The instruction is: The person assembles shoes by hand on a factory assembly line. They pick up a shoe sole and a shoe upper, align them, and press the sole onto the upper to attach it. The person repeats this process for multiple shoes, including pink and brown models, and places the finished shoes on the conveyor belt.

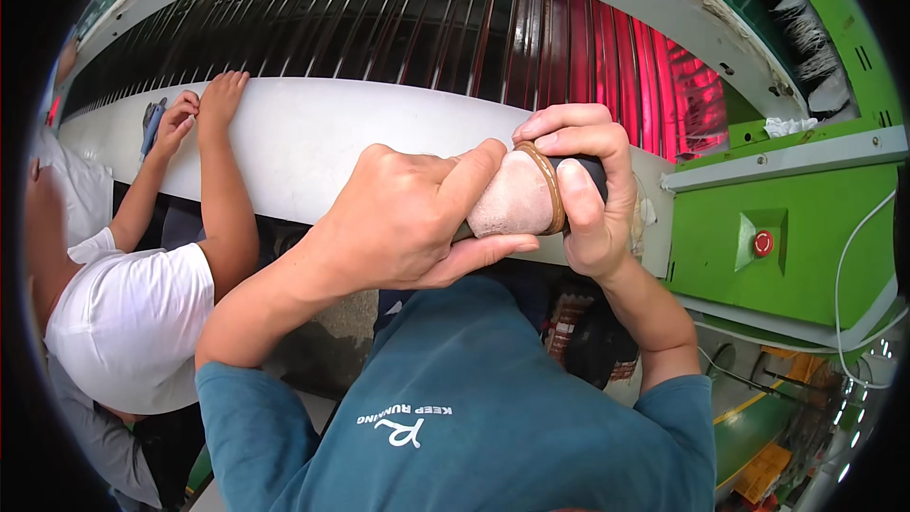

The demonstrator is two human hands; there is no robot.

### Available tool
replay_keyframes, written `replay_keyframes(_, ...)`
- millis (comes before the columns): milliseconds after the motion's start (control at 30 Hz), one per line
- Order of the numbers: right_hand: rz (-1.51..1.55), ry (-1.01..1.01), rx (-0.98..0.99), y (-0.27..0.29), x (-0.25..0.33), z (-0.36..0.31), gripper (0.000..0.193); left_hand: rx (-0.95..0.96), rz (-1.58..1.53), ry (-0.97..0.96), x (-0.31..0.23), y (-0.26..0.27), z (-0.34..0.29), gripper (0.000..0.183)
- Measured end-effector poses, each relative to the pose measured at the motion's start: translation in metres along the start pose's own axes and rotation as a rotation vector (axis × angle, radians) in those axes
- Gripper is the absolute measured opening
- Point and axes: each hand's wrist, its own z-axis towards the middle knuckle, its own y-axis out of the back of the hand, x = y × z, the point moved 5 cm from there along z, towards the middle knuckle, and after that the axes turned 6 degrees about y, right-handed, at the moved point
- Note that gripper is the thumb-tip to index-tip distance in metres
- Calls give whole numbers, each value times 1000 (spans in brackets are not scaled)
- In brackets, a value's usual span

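Above the white ledge, both my hands hold what looks like a shoe, with a pinkish, suede-like rounded part, a tan stitched band and a black sole side. My left hand is closed round its left end, thumb along the lower edge and index finger across the top. That end is hidden in the hand. On the other side, my right hand grips the black side, its fingertips and thumb reaching to the tan band.
Beyond the white ledge run metal rollers, lit red at the right. A green machine housing with a red button stands right. At left, a co-worker's hands rest on the ledge near a blue-handled tool.
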Motion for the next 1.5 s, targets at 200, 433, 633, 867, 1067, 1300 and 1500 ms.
replay_keyframes(200,-138,228,33,-2,7,2,21,-49,-29,4,-7,-6,-8,71)
replay_keyframes(433,-215,227,113,1,0,26,19,-76,-57,12,8,-4,0,66)
replay_keyframes(633,161,-255,58,-3,-21,24,33,-75,-48,84,19,-6,3,63)
replay_keyframes(867,82,-71,97,0,-10,19,18,-95,-25,62,2,-7,-3,68)
replay_keyframes(1067,-1,64,93,-5,4,10,17,-67,5,83,-9,-7,-16,77)
replay_keyframes(1300,-408,408,131,-46,18,-33,21,-196,-303,18,25,-54,-67,79)
replay_keyframes(1500,-597,521,63,-83,0,-126,25,6,-524,445,29,-93,-140,78)
